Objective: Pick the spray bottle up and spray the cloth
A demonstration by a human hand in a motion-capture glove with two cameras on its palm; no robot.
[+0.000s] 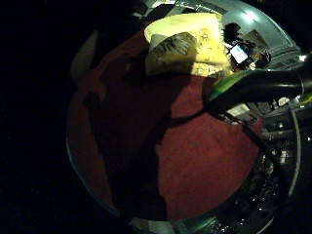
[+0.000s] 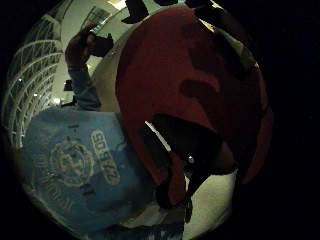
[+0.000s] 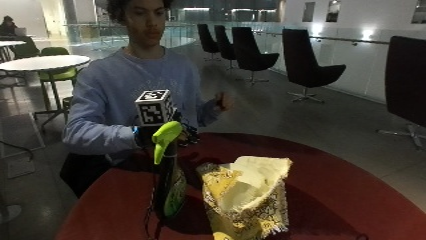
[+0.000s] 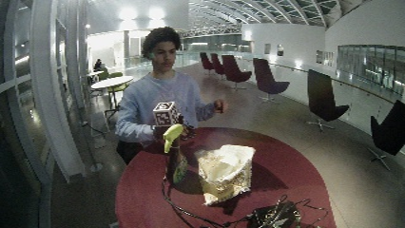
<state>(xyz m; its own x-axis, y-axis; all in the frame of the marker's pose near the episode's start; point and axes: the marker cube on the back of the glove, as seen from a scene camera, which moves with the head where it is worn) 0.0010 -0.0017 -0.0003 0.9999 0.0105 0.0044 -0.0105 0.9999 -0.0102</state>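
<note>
A crumpled yellow patterned cloth (image 3: 247,196) stands bunched on the round red table (image 3: 346,200), just beside the dark, upright spray bottle with a lime-green trigger head (image 3: 168,175). The black-gloved right hand (image 3: 148,136) hovers behind the bottle's head; whether its fingers are spread or curled cannot be told. A good pickup likely means closing around the neck below the trigger.

A round red bench (image 3: 346,200) fills the lower part of the outside view. A dark spray bottle (image 3: 170,187) with a green head stands on it at lower left, a crumpled yellow cloth (image 3: 249,200) just beside it at lower centre.
</note>
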